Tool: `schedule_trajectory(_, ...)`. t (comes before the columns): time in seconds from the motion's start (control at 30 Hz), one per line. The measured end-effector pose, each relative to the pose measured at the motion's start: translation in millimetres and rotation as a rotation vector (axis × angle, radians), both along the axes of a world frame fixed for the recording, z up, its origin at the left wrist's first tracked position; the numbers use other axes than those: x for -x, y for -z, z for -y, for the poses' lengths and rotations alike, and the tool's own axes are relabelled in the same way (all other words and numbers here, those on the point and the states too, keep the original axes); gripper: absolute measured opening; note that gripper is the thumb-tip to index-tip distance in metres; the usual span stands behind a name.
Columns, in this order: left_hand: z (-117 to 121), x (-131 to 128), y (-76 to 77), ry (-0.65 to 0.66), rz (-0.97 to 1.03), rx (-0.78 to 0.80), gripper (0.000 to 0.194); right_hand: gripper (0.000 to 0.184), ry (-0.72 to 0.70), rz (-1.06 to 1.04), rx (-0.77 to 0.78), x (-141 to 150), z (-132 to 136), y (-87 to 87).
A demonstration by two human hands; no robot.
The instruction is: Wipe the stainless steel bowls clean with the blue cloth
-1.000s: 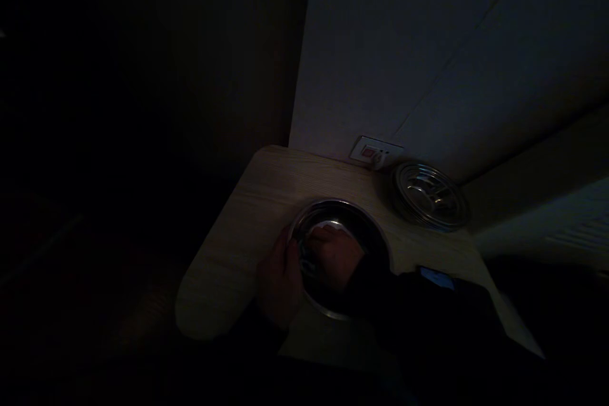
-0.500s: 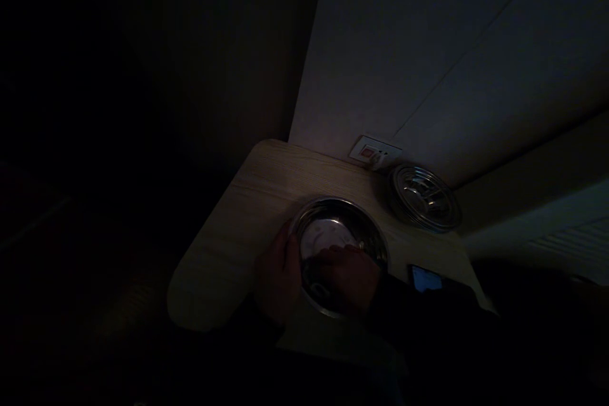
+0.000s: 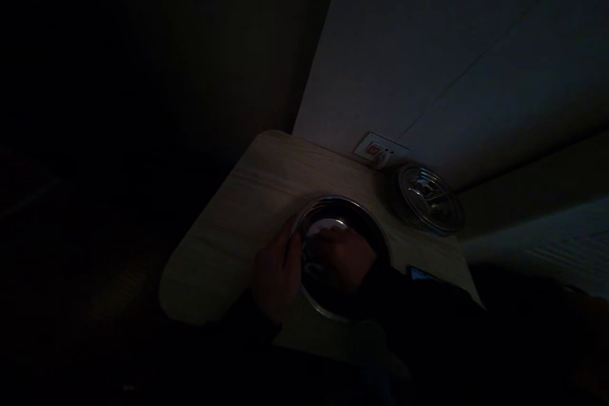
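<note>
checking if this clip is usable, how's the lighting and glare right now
Head view: very dim, left side nearly black; small glints on the metal bowl and stacked metal dishes; left hand and right hand dim, sleeves merging into shadow.

A wood-grained tabletop [image 3: 228, 222] spreads beneath the left fingers [image 3: 294, 250] and right fingers [image 3: 328, 238], one rounded corner beyond the left fingers, another to their left and nearer the person. On it sits a round metal bowl [image 3: 345, 198], left fingers at its rim, right fingers inside. Beyond and rightward of the right fingers stands a stack of metal dishes [image 3: 421, 193]; right of them, nearer than the stack, lies a partly hidden phone [image 3: 421, 273].
</note>
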State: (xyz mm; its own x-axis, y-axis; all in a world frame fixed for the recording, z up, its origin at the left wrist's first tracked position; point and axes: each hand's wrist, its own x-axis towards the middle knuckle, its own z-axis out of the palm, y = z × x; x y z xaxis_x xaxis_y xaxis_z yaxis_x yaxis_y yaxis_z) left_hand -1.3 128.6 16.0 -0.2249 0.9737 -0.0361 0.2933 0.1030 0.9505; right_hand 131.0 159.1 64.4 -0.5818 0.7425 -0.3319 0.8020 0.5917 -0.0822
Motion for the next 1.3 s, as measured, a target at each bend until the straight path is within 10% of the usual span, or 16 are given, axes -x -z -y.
schedule_trajectory(0.63,-2,-1,-1.3,-0.044,0.031,0.034,0.041,0.025,-0.108,-0.177,0.095,-1,7,4.9)
schedule_trajectory(0.93,-3,1,3.4,0.014,0.013,-0.053,0.042,0.027,0.281,-0.15,-0.158,15,-27,15.3)
schedule_trajectory(1.17,-2,-4,4.7,-0.049,0.009,-0.019,0.042,0.024,-0.026,-0.195,0.131,0,9,9.0)
schedule_trajectory(1.3,-3,-2,2.6,0.022,0.039,-0.052,0.041,0.027,0.13,-0.115,-0.026,9,-8,8.2)
